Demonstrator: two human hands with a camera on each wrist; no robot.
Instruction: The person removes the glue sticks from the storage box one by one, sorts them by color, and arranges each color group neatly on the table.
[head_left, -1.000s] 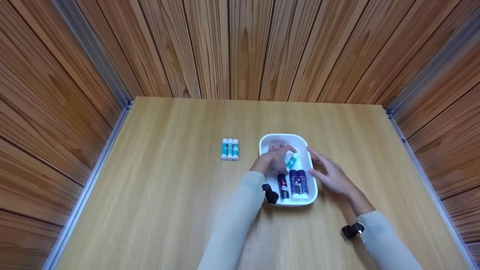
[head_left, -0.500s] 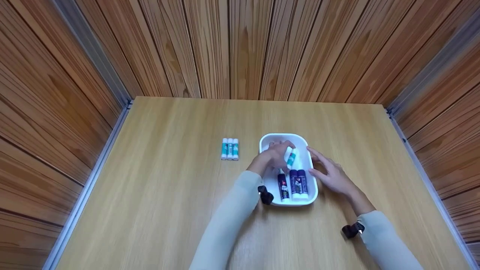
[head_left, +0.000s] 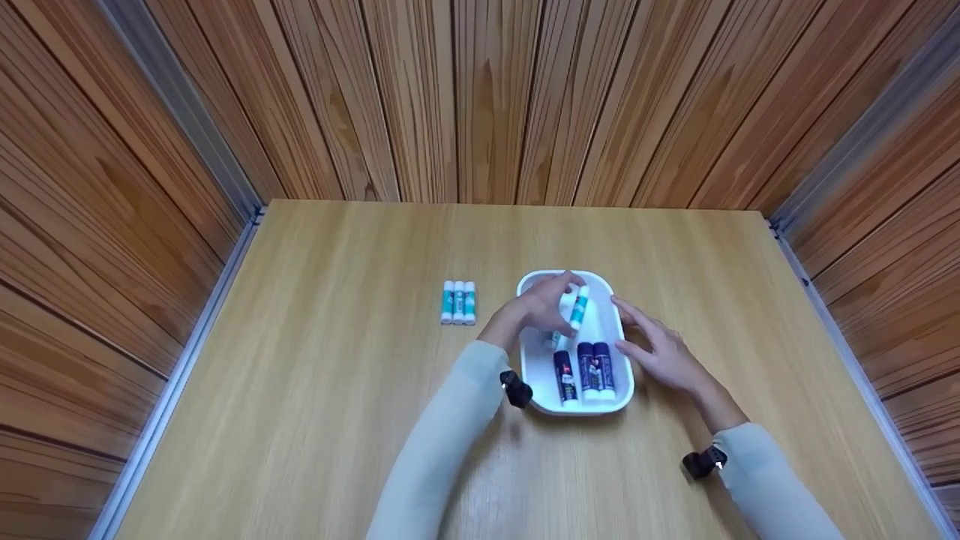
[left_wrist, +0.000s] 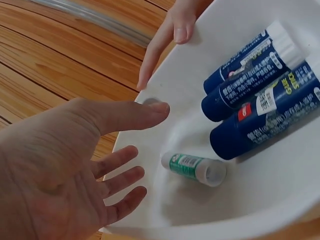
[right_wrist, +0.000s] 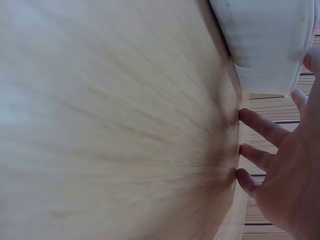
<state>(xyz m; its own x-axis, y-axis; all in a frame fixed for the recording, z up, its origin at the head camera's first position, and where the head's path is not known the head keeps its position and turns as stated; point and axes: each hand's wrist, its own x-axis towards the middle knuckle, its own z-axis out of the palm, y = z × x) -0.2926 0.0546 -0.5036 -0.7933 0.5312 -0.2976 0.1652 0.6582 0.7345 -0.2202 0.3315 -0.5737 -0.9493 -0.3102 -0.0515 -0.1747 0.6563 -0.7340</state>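
Note:
A white plastic tray [head_left: 615, 390] stands on the table, with three dark-blue glue sticks [head_left: 589, 371] lying at its near end. My left hand [head_left: 544, 304] is over the tray's far part, pinching a small green-and-white glue stick [head_left: 580, 306], which slants between thumb and index finger. In the left wrist view the thumb mostly hides that stick. Another green-and-white glue stick [left_wrist: 192, 169] lies in the tray below this hand. My right hand [head_left: 660, 349] touches the tray's right side with a straight thumb and index finger; its other fingertips rest on the table.
To the left of the tray, three green-and-white glue sticks [head_left: 458, 303] lie side by side on the wooden table [head_left: 337, 375]. Wood-plank walls [head_left: 487, 97] rise at the back and both sides. Each wrist carries a small black camera [head_left: 516, 388].
My left hand has drawn back slightly to the left and up, bringing the pinched green-and-white glue stick along. Another such stick shows beneath it. The right hand has stayed at the tray's side.

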